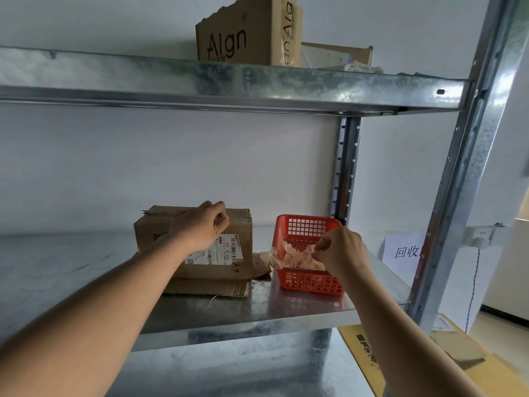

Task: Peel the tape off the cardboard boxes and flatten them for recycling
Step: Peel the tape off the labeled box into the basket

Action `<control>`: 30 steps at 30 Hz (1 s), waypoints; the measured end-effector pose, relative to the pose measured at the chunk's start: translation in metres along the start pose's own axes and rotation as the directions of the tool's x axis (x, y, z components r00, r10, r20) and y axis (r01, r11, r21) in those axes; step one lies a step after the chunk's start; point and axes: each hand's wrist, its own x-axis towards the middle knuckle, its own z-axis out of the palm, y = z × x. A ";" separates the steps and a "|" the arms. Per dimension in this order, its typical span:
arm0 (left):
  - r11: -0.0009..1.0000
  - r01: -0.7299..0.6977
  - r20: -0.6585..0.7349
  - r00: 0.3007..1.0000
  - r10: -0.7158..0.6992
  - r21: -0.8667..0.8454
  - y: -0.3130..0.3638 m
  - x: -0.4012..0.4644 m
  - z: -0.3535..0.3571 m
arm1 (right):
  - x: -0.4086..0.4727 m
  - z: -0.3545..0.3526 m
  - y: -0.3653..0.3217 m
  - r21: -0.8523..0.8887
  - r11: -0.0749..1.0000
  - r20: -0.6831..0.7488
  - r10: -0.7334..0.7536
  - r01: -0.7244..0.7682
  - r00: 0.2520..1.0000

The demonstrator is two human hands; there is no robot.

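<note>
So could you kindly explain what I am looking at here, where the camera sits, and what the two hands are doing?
The one picture comes from a camera worn on a person's head, looking forward and down at their own bare hands; no machine is involved. On a metal shelf stands a cardboard box with a shipping label, and beside it a red basket. The left hand rests on the box with its fingers curled at the top edge. The right hand pinches crumpled tape over the basket. Another cardboard box sits on the shelf above.

Head cam, close, facing shelf [257, 308]
</note>
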 end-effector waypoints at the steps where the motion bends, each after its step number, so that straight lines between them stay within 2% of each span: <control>1: 1.000 0.001 0.005 1.000 -0.001 -0.003 0.000 0.001 0.000 | 0.001 0.001 0.000 0.022 1.000 -0.013 -0.016 0.016 1.000; 7: 0.999 0.016 -0.006 1.000 -0.016 0.035 0.004 -0.003 -0.002 | 0.002 -0.002 -0.016 0.099 0.979 -0.094 -0.169 0.178 0.981; 13: 1.000 0.031 0.023 0.999 -0.031 0.004 0.007 -0.012 -0.009 | -0.007 0.007 -0.054 0.218 0.886 0.002 -0.420 0.409 0.908; 19: 0.998 0.047 0.034 0.998 -0.045 -0.050 0.018 -0.034 -0.029 | -0.011 0.016 -0.097 0.303 0.835 0.111 -0.510 0.460 0.853; 21: 0.997 0.051 0.045 0.998 -0.049 -0.058 0.019 -0.041 -0.038 | -0.010 0.019 -0.109 0.310 0.841 0.128 -0.499 0.443 0.857; 26: 0.990 0.035 0.072 0.997 -0.025 -0.136 0.009 -0.060 -0.054 | -0.010 0.023 -0.134 0.357 0.886 0.101 -0.351 0.296 0.931; 30: 0.982 0.004 0.056 0.998 0.007 -0.190 -0.007 -0.075 -0.061 | -0.019 0.027 -0.151 0.375 0.900 0.128 -0.287 0.222 0.949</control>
